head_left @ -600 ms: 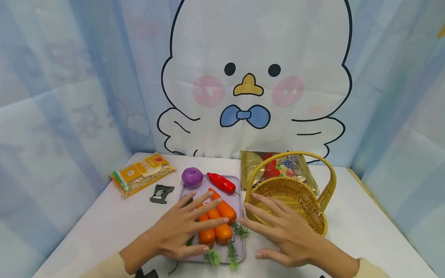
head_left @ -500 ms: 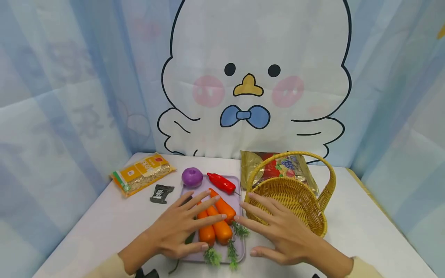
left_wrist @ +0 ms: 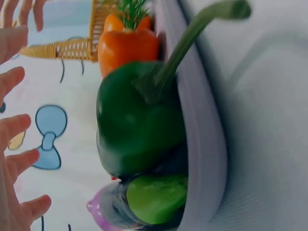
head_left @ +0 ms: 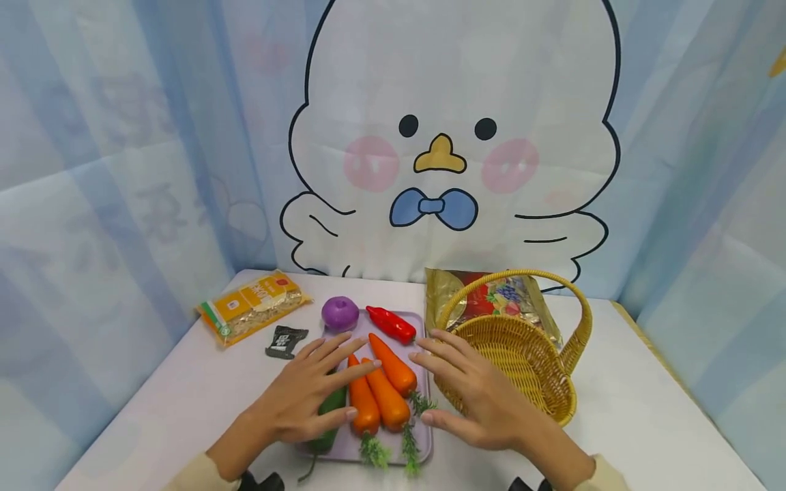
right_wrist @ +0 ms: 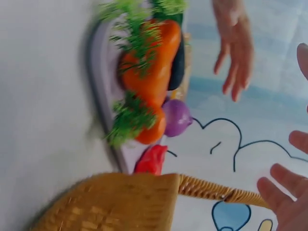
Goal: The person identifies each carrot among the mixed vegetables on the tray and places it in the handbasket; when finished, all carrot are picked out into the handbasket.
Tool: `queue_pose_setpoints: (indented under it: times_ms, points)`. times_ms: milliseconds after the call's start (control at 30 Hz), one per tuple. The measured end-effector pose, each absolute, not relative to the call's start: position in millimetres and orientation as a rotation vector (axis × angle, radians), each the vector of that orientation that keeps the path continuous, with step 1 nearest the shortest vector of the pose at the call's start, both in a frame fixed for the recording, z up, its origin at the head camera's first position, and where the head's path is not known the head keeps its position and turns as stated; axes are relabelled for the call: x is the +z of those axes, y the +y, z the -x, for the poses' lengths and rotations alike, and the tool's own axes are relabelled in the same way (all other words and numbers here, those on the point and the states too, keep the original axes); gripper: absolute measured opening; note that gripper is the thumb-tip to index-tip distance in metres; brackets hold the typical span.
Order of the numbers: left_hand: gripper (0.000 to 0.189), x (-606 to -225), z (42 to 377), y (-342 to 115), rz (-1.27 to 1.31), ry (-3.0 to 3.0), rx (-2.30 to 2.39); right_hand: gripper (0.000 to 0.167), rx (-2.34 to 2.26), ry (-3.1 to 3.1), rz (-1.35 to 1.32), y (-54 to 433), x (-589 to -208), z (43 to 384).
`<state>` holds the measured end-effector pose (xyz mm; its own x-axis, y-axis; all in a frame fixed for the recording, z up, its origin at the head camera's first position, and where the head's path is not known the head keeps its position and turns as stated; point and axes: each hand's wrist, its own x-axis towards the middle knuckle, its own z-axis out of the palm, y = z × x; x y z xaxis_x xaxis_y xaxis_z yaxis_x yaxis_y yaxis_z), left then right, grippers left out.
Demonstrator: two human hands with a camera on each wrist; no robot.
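My left hand [head_left: 307, 395] hovers above the left side of a lilac tray [head_left: 424, 436], fingers spread and holding nothing. The right hand [head_left: 485, 395] is held over the tray's right edge and the near side of a wicker basket [head_left: 522, 354], also with spread fingers and nothing in them. Several orange carrots [head_left: 385, 395] with leafy tops lie in the tray between the hands. A green pepper [left_wrist: 139, 120] is partly under my left hand in the head view. Beside it, the left wrist view has a dark vegetable with a green end [left_wrist: 156, 199].
A red chili pepper [head_left: 391, 324] and a purple onion [head_left: 340, 314] lie at the tray's far end. To the left are a yellow bag [head_left: 254, 307] and a small dark packet [head_left: 286, 341]. Behind the basket lies a gold package [head_left: 491, 300]. A curtain [head_left: 442, 252] hangs behind the table.
Both hands have drawn back slightly; the left has shifted left and the right hand's fingers have risen a little, uncovering more of the carrots and green pepper. The objects have stayed put.
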<state>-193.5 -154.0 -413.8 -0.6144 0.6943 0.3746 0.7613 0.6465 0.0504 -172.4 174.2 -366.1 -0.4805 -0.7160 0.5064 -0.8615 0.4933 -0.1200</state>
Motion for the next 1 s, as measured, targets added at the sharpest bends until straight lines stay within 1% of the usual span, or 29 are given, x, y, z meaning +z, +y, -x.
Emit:
queue_pose_setpoints:
  times_ms: [167, 333, 567, 800, 1000]
  points:
    - [0.068, -414.4, 202.7, -156.7, 1.088, -2.541, -0.35, 0.069, 0.669, -2.413, -1.241, 165.7, -365.5, 175.1]
    - [0.063, -412.1, 214.3, -160.3, 1.002, -2.556, -0.467, 0.066, 0.821, -2.379, -1.211, 153.0, -366.7, 184.1]
    - [0.058, -424.0, 229.6, -161.5, 0.891, -2.579, -0.607, 0.064, 1.002, -2.368, -1.133, 137.0, -373.0, 194.3]
    - [0.056, -431.7, 235.5, -162.6, 0.818, -2.6, -0.778, 0.061, 1.155, -2.441, -1.019, 125.3, -381.8, 198.8]
    - [0.051, -438.3, 237.3, -163.7, 0.722, -2.648, -0.881, 0.06, 1.264, -2.502, -0.936, 118.0, -388.8, 200.9]
